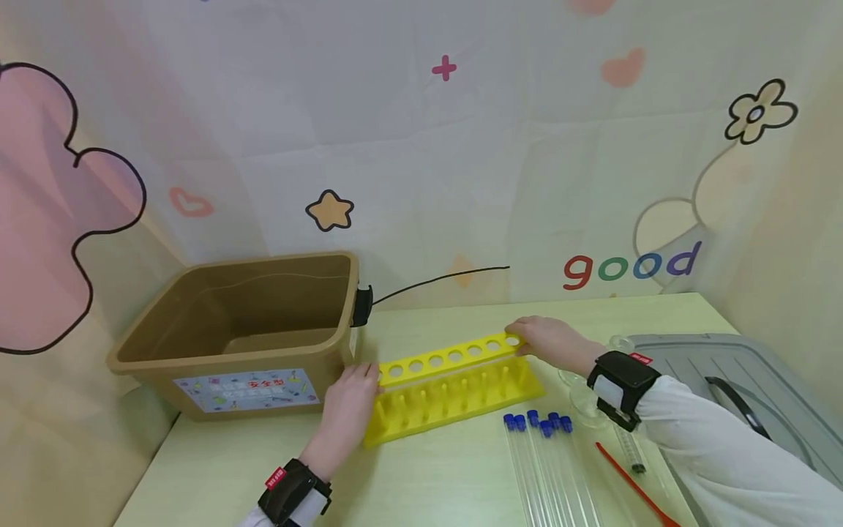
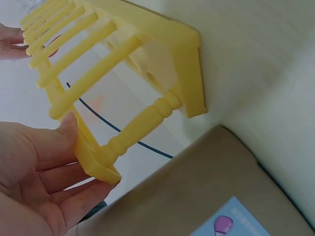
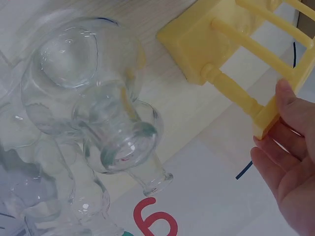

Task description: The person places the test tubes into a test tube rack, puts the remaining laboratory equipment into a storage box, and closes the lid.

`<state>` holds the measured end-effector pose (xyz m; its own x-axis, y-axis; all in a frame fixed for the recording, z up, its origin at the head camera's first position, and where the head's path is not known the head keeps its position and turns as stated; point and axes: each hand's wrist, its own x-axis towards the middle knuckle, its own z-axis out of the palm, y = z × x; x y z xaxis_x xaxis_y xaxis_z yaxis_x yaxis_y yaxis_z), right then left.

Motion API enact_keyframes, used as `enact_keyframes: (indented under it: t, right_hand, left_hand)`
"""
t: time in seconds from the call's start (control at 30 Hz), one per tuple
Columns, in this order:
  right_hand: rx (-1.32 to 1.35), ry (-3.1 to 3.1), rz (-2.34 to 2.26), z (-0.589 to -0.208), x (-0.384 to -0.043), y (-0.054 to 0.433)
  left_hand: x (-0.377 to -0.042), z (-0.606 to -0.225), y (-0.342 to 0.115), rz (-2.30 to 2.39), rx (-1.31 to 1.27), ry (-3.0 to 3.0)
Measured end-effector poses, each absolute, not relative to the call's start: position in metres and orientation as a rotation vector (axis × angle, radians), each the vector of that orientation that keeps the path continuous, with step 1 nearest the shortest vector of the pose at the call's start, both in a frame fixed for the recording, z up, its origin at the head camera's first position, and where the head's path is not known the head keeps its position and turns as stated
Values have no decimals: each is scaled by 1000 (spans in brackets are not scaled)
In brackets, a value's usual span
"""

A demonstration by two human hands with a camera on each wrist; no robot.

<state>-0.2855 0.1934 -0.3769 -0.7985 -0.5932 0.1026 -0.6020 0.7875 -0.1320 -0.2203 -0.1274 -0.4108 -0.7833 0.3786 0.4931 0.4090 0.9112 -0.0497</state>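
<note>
A yellow test tube rack [image 1: 454, 399] with a row of holes in its top bar and pegs below stands between my hands, at an angle on the table. My left hand [image 1: 347, 413] grips the left end of the top bar; the left wrist view shows thumb and fingers around the rack's end [image 2: 101, 164]. At the right end, my right hand [image 1: 553, 342] pinches the same bar between thumb and fingers, as the right wrist view shows at the rack's corner [image 3: 268, 118]. Whether the base fully touches the table, I cannot tell.
A brown bin [image 1: 263, 391] stands at the left, close to my left hand. Several blue-capped glass tubes [image 1: 543, 468] lie in front, beside a red stick-like tool [image 1: 635, 483] and a graduated tube [image 1: 631, 448]. Clear glass flasks [image 3: 83, 98] and a grey lid [image 1: 698, 359] are at the right.
</note>
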Motion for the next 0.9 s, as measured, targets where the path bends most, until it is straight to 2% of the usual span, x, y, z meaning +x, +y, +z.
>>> enact_keyframes:
  t: [0.57, 0.9]
  right_hand:
    - [958, -2968, 177, -370, -288, 207]
    - [880, -3041, 385, -366, -287, 218]
  left_hand:
    - [-253, -410, -109, -186, -578, -2629]
    - [-264, -407, -102, -195, -601, -2631]
